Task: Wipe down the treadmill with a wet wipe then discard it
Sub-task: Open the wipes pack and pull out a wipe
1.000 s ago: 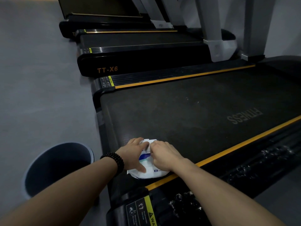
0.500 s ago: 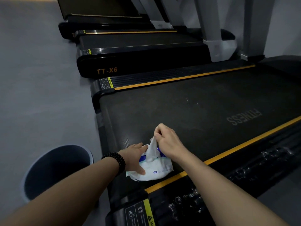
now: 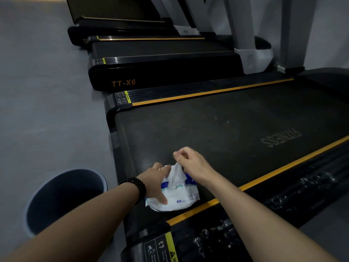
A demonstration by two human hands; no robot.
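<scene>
I count three treadmills (image 3: pixel 226 125), one wipe pack (image 3: pixel 175 197) and one bin (image 3: pixel 64 201) left of the pack.

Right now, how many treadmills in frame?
3. The nearest treadmill sits under the hands, a second treadmill marked TT-X6 is behind it, and a third treadmill is at the top edge. More may be out of frame.

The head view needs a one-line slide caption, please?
Left hand steadies the wipe pack on the treadmill belt; right hand pulls a wet wipe.
</scene>
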